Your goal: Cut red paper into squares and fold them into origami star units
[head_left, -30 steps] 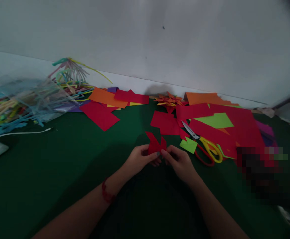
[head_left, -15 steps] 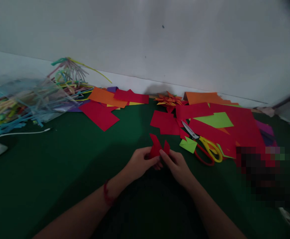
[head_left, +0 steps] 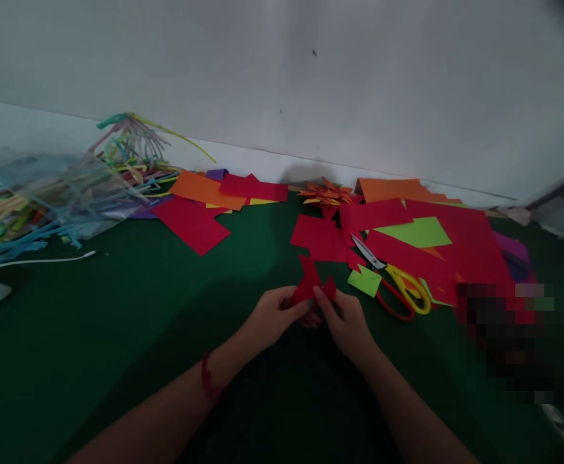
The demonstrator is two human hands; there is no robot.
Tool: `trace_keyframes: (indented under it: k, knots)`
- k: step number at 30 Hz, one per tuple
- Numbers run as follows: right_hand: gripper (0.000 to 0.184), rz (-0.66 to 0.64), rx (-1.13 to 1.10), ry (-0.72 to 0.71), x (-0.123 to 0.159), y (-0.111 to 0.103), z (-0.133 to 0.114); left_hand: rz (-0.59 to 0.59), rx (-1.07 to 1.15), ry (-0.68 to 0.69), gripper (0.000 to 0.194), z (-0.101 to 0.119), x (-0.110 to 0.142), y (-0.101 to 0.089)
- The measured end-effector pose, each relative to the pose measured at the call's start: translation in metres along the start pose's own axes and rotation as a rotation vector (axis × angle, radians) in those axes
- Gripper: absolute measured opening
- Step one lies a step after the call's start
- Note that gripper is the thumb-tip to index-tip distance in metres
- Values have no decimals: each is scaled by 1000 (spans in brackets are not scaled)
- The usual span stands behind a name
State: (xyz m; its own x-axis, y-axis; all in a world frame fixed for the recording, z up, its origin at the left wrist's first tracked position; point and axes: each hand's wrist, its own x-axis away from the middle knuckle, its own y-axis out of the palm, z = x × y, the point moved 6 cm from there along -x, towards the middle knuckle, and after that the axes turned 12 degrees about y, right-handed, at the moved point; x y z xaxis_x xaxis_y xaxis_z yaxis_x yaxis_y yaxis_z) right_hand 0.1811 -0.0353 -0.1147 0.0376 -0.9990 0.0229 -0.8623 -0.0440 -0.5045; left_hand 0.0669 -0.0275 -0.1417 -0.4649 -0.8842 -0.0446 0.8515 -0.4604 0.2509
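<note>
A small folded piece of red paper (head_left: pixel 309 276) is pinched between both hands above the green tabletop (head_left: pixel 131 309). My left hand (head_left: pixel 278 314) grips its left side, the thumb pressed along the lower edge. At its right side my right hand (head_left: pixel 350 317) closes on it with the thumb on top. Pointed tips of the paper stick up beyond the fingers; its underside is hidden. To the right lie a folded light green paper piece (head_left: pixel 365 281) and scissors (head_left: pixel 407 288) with yellow and red handles. Red paper pieces (head_left: pixel 318 237) lie just beyond the hands.
Several pipe cleaners (head_left: pixel 136 145) and a clear plastic bag (head_left: pixel 78 177) are heaped at the left. A white cable (head_left: pixel 44 260) lies before them. An orange spiky paper flower (head_left: pixel 327 193) stands near the white wall (head_left: pixel 243 77). Red and orange sheets (head_left: pixel 470 238) spread out at the right.
The folded red paper has turned slightly between my fingers, its tips now leaning differently and spread wider. My right hand has shifted a little to the right. Both hands keep hold.
</note>
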Motion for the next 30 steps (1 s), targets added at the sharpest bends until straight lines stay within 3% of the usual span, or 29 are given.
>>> trace_keyframes:
  k: [6, 14, 18, 24, 30]
  knots:
    - [31, 32, 2, 11, -5, -1, 10, 75, -27, -33, 23, -1, -2, -2]
    - [43, 136, -363, 296, -14, -9, 32, 207, -72, -45, 25, 2, -5, -24]
    - [44, 121, -384, 293, -14, -7, 30, 224, -37, -26, 28, 2, -7, -25]
    - [38, 22, -301, 232, -9, 4, 26, 122, -167, 6, 18, 2, -5, -15]
    - [24, -42, -433, 206, -11, 6, 20, 183, -241, 24, 16, 6, -3, -20]
